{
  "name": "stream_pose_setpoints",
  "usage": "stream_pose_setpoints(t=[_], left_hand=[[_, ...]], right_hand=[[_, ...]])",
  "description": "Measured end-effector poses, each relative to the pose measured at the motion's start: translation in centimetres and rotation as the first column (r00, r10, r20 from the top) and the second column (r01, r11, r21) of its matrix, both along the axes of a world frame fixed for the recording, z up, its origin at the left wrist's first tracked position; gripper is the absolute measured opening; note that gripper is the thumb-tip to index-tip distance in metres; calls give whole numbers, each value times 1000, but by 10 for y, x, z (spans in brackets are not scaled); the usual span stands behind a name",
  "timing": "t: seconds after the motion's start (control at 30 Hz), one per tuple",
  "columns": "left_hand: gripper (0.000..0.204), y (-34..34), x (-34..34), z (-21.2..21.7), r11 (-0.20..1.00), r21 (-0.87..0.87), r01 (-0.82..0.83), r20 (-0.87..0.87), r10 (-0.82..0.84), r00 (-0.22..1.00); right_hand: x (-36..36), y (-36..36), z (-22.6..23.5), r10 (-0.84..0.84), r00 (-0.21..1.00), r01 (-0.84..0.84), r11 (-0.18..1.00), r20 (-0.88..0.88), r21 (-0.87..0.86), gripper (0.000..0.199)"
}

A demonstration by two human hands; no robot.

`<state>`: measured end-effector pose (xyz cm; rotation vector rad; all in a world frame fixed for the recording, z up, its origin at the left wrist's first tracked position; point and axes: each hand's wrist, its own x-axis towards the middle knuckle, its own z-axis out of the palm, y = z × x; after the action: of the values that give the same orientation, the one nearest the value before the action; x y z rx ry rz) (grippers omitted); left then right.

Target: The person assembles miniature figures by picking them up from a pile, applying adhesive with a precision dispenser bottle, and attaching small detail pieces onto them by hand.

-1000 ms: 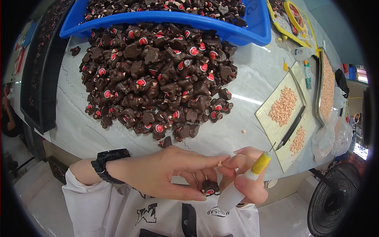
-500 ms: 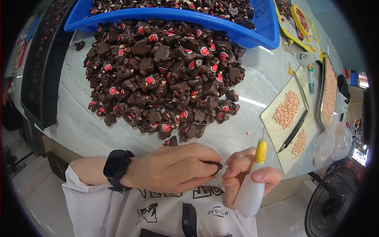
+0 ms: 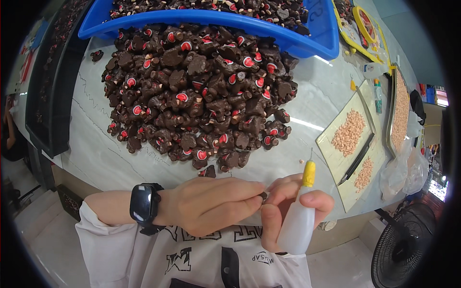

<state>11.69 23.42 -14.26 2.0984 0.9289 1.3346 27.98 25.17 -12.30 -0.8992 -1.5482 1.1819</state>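
Change: against half a second ago, the squeeze bottle sits a little farther left, closer to the other hand; a full second ago it leaned more to the right and the piece's red spot showed.
Left hand: back upward, fingers bent and pinching a dark brown piece at their tips; a black watch is on the wrist.
Right hand: wrapped around the squeeze bottle, forefinger side beside the piece; whether it touches the piece, I cannot tell.
Dark brown piece: between the two hands, above the lap at the table's near edge; mostly covered, so its facing and long axis cannot be told.
Squeeze bottle: long axis runs away from the wearer, leaning slightly right; the yellow neck and thin needle point toward the table's far side.
Table: pale, veined, glossy, bearing a pile of brown pieces with red spots.
Blue bin: behind the pile, holding similar pieces.
Black tray: along the left.
Pale mat: at right, under two heaps of small pinkish bits and a slim black tool.
Room: a black fan at lower right, light floor.
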Motion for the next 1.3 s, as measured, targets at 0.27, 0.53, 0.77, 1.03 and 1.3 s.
stream_pose_setpoints(t=[0.27, 0.53, 0.77, 1.03, 1.3], left_hand=[[35, 8, 2, 10, 984, -176, 35, 9, -34, 999], [34, 1, 4, 8, 964, -267, 20, 96, 6, 995], [31, 6, 5, 8, 963, -267, 42, 64, -25, 998], [47, 6, 7, 12, 869, -470, 157, 156, -93, 983], [65, 9, 2, 19, 406, -703, 584, 569, -171, 804]], right_hand=[[22, 1, -1, -89, 985, 47, 963, 149, 265, 41], [74, 28, -9, -458, 779, 184, 819, 428, 543, 25], [70, 29, -17, -249, 780, 31, 932, 574, 362, 48], [56, 28, -21, -248, 824, 59, 931, 509, 359, 44], [39, 9, -6, 50, 935, -194, 900, 352, 389, 37]])
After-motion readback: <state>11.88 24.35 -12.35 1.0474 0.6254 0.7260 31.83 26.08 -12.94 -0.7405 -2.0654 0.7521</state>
